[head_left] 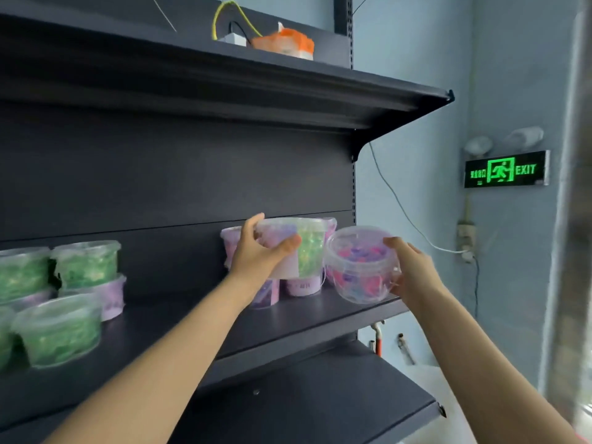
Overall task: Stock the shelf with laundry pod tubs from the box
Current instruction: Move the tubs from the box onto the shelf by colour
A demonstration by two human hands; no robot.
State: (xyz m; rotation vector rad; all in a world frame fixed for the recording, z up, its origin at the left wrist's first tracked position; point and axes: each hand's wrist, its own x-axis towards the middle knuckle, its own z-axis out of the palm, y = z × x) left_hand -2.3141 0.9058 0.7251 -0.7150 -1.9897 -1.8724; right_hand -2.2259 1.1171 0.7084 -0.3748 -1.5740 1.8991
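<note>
Left hand: the left hand [259, 251] grips the green-and-purple tub [309, 248] at centre frame, with the thumb across its near side and the fingers [253, 221] curled over its far rim.
Green-and-purple tub: upright and above the middle shelf [192, 322], directly over the purple tubs [302, 286]. Whether it rests on them cannot be told.
Right hand: the right hand [413, 270] holds the clear tub [358, 264], right of centre, with its fingers wrapped round the tub's right side.
Clear tub: filled with pink and purple pods and tilted so its lid faces the camera. It sits just beside the green-and-purple tub, over the right front end of the middle shelf. Contact with the shelf cannot be told.
Purple tubs: grouped at the back right of the middle shelf, partly hidden behind the left hand and its tub.
Green tubs [86, 264]: clustered at the left edge of the frame on the same shelf, some stacked on purple ones and well apart from the hands.
Upper shelf [224, 91]: carries an orange-and-white package [285, 43] at top centre.
Lower shelf [320, 395]: dark, at the bottom of the frame.
Wall: a lit green exit sign [506, 169] at the right.
</note>
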